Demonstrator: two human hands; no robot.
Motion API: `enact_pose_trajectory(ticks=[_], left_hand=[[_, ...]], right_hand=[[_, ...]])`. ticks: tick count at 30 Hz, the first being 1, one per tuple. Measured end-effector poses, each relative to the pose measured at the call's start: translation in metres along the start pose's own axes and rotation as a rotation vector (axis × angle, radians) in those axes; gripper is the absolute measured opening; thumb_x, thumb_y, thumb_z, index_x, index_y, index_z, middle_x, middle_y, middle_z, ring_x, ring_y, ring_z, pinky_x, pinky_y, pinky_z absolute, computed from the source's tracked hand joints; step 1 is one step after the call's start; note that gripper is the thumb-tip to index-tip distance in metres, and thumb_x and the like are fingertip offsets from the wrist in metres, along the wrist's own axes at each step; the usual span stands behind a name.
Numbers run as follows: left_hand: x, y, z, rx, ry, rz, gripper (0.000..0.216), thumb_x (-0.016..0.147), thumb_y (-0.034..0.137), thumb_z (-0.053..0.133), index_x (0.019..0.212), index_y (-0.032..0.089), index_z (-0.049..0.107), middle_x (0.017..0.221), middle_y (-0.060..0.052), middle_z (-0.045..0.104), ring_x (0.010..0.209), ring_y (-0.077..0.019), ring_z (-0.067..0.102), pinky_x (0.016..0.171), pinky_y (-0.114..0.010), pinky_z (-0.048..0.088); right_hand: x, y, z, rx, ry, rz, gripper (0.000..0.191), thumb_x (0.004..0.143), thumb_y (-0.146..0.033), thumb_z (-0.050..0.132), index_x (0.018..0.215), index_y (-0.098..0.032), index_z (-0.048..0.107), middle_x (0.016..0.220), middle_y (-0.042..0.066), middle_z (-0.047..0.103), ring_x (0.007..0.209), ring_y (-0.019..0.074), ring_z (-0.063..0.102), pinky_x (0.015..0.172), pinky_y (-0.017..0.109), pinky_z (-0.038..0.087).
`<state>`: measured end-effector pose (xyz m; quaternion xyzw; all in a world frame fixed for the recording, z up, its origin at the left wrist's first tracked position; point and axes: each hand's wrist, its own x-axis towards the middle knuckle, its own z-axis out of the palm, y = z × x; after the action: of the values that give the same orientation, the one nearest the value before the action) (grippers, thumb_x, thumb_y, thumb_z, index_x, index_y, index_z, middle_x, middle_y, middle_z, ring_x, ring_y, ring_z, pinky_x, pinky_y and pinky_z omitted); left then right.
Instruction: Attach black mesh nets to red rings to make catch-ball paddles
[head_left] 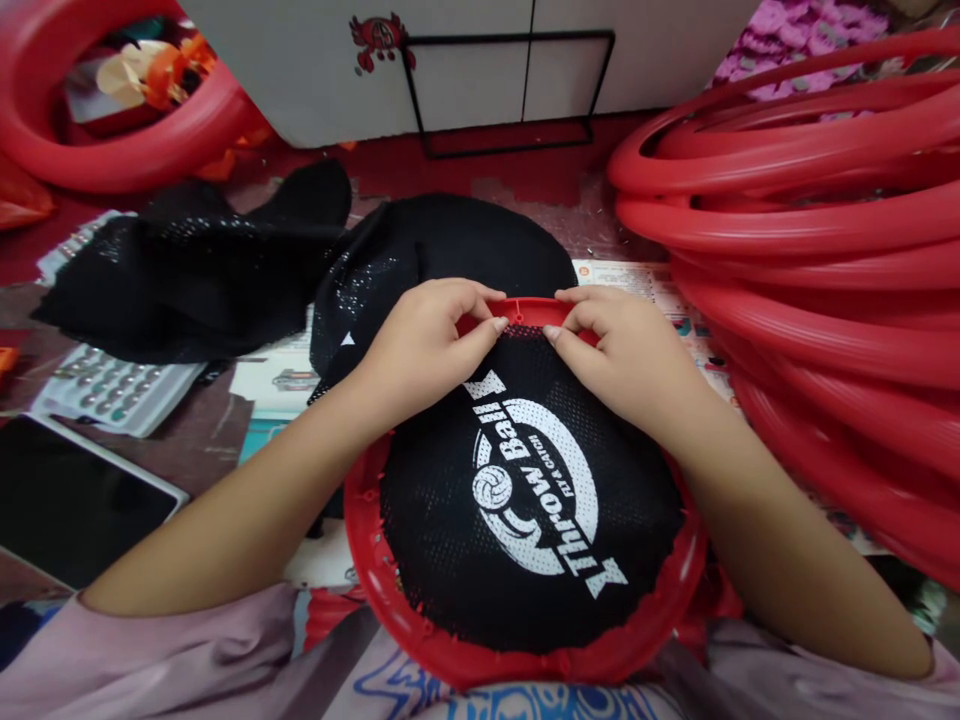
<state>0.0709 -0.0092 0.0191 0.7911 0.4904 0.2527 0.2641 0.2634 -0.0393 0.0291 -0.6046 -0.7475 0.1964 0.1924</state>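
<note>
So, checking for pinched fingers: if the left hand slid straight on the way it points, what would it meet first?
Probably the fingers of the right hand, facing it across the red hoop rim; depth unclear.

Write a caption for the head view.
Left hand and right hand pinch black Throw Ball mesh onto the red ring.

small home workshop | stacked red hoops (810,210) | black mesh pile (195,270)

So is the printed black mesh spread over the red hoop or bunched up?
Spread out: the mesh lies taut across the red hoop, print flat and readable, edge hooked on most of the rim.
</note>
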Motion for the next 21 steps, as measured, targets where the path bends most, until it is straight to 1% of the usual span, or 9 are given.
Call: enact_pose_trajectory(ticks=[5, 8, 9, 11, 13, 15, 18, 21], left_hand=[[0.0015, -0.0001, 0.0009, 0.003, -0.014, -0.016, 0.02, 0.082, 0.024, 0.055, 0.063, 0.018, 0.058, 0.099, -0.004, 0.075, 0.091, -0.0195, 0.068, 0.085, -0.034, 0.052], [0.0018, -0.001, 0.0018, 0.028, -0.022, 0.019, 0.021, 0.082, 0.025, 0.054, 0.063, 0.018, 0.057, 0.096, -0.005, 0.074, 0.09, -0.0207, 0.067, 0.084, -0.036, 0.051], [0.0017, -0.0014, 0.0019, 0.041, -0.022, 0.036, 0.02, 0.084, 0.026, 0.052, 0.067, 0.019, 0.059, 0.097, -0.006, 0.074, 0.089, -0.021, 0.067, 0.085, -0.036, 0.051], [0.0011, -0.0024, 0.002, 0.079, -0.022, 0.069, 0.019, 0.087, 0.027, 0.049, 0.079, 0.019, 0.064, 0.097, -0.006, 0.073, 0.089, -0.0217, 0.066, 0.086, -0.038, 0.049], [0.0001, -0.0033, 0.0018, 0.123, -0.032, 0.118, 0.022, 0.089, 0.028, 0.047, 0.094, 0.018, 0.066, 0.098, -0.006, 0.072, 0.09, -0.0228, 0.064, 0.088, -0.04, 0.047], [-0.001, -0.0039, 0.0012, 0.151, -0.052, 0.185, 0.027, 0.089, 0.028, 0.047, 0.104, 0.017, 0.067, 0.1, -0.008, 0.071, 0.094, -0.0239, 0.064, 0.089, -0.041, 0.045], [-0.0029, -0.0047, 0.0007, 0.158, -0.083, 0.262, 0.029, 0.089, 0.028, 0.048, 0.108, 0.019, 0.069, 0.106, -0.008, 0.069, 0.102, -0.0246, 0.062, 0.093, -0.042, 0.044], [-0.0049, -0.0061, 0.0014, 0.182, -0.091, 0.294, 0.031, 0.09, 0.031, 0.048, 0.109, 0.024, 0.072, 0.112, -0.009, 0.066, 0.108, -0.0258, 0.059, 0.096, -0.045, 0.043]], right_hand=[[0.0015, -0.0004, 0.0, -0.015, 0.013, 0.005, 0.023, 0.087, -0.017, 0.055, 0.064, -0.019, 0.056, 0.113, 0.014, 0.071, 0.111, 0.0274, 0.065, 0.091, 0.04, 0.047], [0.0019, -0.0011, 0.0005, -0.039, 0.026, 0.004, 0.023, 0.088, -0.017, 0.054, 0.064, -0.019, 0.054, 0.106, 0.013, 0.072, 0.109, 0.0274, 0.065, 0.087, 0.038, 0.046], [0.0019, -0.0013, 0.0006, -0.052, 0.028, 0.003, 0.024, 0.088, -0.017, 0.053, 0.065, -0.019, 0.054, 0.103, 0.013, 0.073, 0.108, 0.0273, 0.066, 0.086, 0.037, 0.046], [0.002, -0.0012, 0.0003, -0.079, 0.026, 0.002, 0.024, 0.089, -0.017, 0.053, 0.065, -0.019, 0.053, 0.102, 0.013, 0.073, 0.108, 0.0271, 0.066, 0.085, 0.036, 0.045], [0.0024, -0.0007, -0.0002, -0.094, 0.023, 0.006, 0.024, 0.089, -0.017, 0.053, 0.065, -0.018, 0.054, 0.105, 0.013, 0.073, 0.107, 0.0268, 0.066, 0.084, 0.036, 0.044], [0.0032, 0.0, -0.0005, -0.091, 0.022, 0.006, 0.023, 0.089, -0.019, 0.053, 0.067, -0.018, 0.057, 0.106, 0.012, 0.073, 0.104, 0.0261, 0.066, 0.084, 0.035, 0.044], [0.0046, 0.0009, 0.0001, -0.084, 0.03, 0.007, 0.022, 0.09, -0.019, 0.052, 0.069, -0.018, 0.06, 0.103, 0.011, 0.073, 0.101, 0.0243, 0.066, 0.084, 0.034, 0.044], [0.0055, 0.002, 0.0015, -0.091, 0.037, 0.003, 0.021, 0.089, -0.019, 0.052, 0.071, -0.017, 0.063, 0.103, 0.01, 0.072, 0.099, 0.0238, 0.065, 0.084, 0.034, 0.044]])
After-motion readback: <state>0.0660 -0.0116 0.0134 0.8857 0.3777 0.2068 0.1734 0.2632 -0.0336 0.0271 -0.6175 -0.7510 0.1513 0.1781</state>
